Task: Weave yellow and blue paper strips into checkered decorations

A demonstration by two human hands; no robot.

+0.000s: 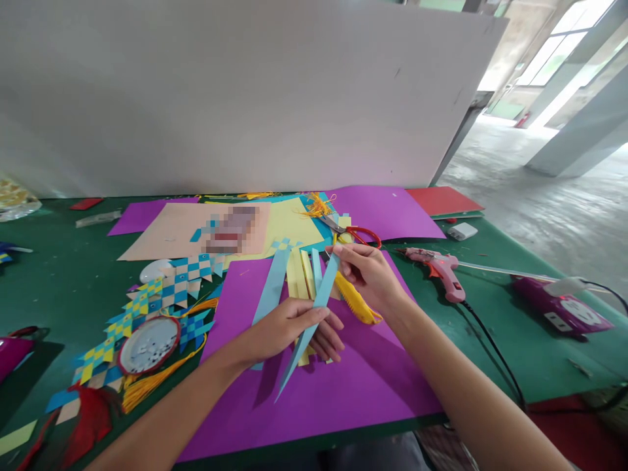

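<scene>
A light blue paper strip [325, 286] slants through the air above a purple sheet [383, 379]. At its upper end, my right hand [367, 268] pinches it between thumb and fingertips. Lower down, the strip runs between the thumb and fingers of my left hand [294, 330]. Several yellow paper strips [296, 275] lie underneath, partly hidden by my left hand. To their left rests a wider blue strip [272, 288]. A yellow cutter knife [358, 302] lies just under my right hand, and red-handled scissors [366, 234] lie behind it.
On the right are a pink glue gun [444, 269] with a cable, a purple power block [559, 307] and a white adapter [462, 231]. Woven paper pieces [142, 301], a round white dish [150, 345] and a yellow tassel [147, 386] lie left. A white board [220, 98] stands behind.
</scene>
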